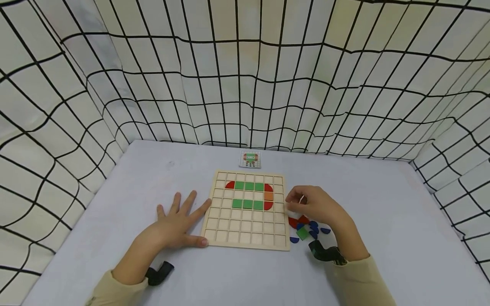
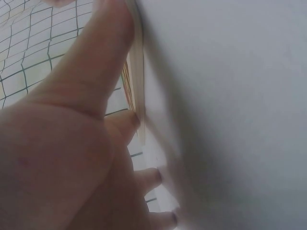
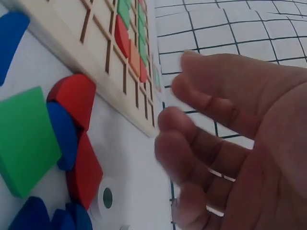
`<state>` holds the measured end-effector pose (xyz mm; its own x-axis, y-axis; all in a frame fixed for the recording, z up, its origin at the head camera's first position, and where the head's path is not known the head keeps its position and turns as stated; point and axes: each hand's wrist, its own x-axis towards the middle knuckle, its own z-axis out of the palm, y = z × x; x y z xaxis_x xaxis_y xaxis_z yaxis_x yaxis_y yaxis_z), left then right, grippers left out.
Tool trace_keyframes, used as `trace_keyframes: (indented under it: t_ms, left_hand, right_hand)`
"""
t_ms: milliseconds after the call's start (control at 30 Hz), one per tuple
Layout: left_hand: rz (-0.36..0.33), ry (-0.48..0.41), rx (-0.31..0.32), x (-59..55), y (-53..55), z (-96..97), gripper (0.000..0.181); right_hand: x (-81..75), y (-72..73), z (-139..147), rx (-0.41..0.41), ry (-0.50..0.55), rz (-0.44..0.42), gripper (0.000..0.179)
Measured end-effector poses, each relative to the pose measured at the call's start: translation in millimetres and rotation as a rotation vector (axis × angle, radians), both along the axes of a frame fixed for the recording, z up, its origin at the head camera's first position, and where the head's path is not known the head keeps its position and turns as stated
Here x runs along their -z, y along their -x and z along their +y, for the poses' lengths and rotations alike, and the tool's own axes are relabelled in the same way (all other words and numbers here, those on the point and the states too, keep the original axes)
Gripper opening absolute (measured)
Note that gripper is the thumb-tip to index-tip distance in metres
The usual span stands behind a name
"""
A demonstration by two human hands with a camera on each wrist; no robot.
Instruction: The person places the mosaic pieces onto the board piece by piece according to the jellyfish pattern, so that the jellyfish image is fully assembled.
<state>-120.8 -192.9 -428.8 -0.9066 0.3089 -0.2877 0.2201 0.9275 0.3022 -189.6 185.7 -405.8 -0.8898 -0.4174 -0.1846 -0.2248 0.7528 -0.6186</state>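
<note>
A wooden grid board (image 1: 229, 225) lies flat on the table. A red rounded piece (image 1: 230, 185), several green squares (image 1: 249, 186), an orange square (image 1: 269, 196) and more red rounded pieces sit in its cells. My left hand (image 1: 172, 225) is spread on the table, thumb and index fingertip at the board's left edge. Just off the right edge hovers my right hand (image 1: 315, 204), fingers loosely bent. No piece shows between its thumb and fingers in the right wrist view. Below it lie loose pieces: a green square (image 3: 29, 139), red pieces (image 3: 76, 98) and blue half-rounds (image 1: 325, 230).
A small picture card (image 1: 250, 159) with a coloured grid figure lies behind the board. White round pieces with a dark centre (image 3: 106, 197) lie beside the red ones. Black-lined white netting or cloth (image 1: 245, 85) surrounds the white table (image 1: 383, 204).
</note>
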Motion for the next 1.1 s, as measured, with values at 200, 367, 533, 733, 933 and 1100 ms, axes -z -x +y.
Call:
trace_keyframes:
  t_ms: [200,367,533,733,933,1100]
  left_hand:
    - [-0.004,-0.007,-0.004,-1.1,0.4,0.6,0.108]
    - [0.001,-0.007,-0.006,-0.4,-0.4,-0.3,0.109]
    - [-0.001,-0.005,-0.002,0.3,-0.6,-0.8,0.109]
    - [-0.013,-0.005,-0.003,1.5,-0.4,-1.2,0.109]
    - [-0.011,-0.006,0.003,1.7,0.4,-1.2,0.109]
    - [0.003,0.0,0.009,0.9,1.2,-1.0,0.108]
  right_hand:
    - [5.0,-2.1,-1.8,0.015,-0.191,-0.048,0.02]
    - [7.4,-3.8,-5.8,0.021,-0.263,-0.035,0.03]
    - [12.3,-3.2,-7.0,0.014,-0.268,-0.022,0.026]
    - [18.9,-1.4,-8.6,0.004,-0.251,-0.008,0.022]
    - [20.2,0.6,-9.6,-0.002,-0.206,0.012,0.019]
    - [19.1,1.3,-7.7,0.023,-0.148,0.024,0.013]
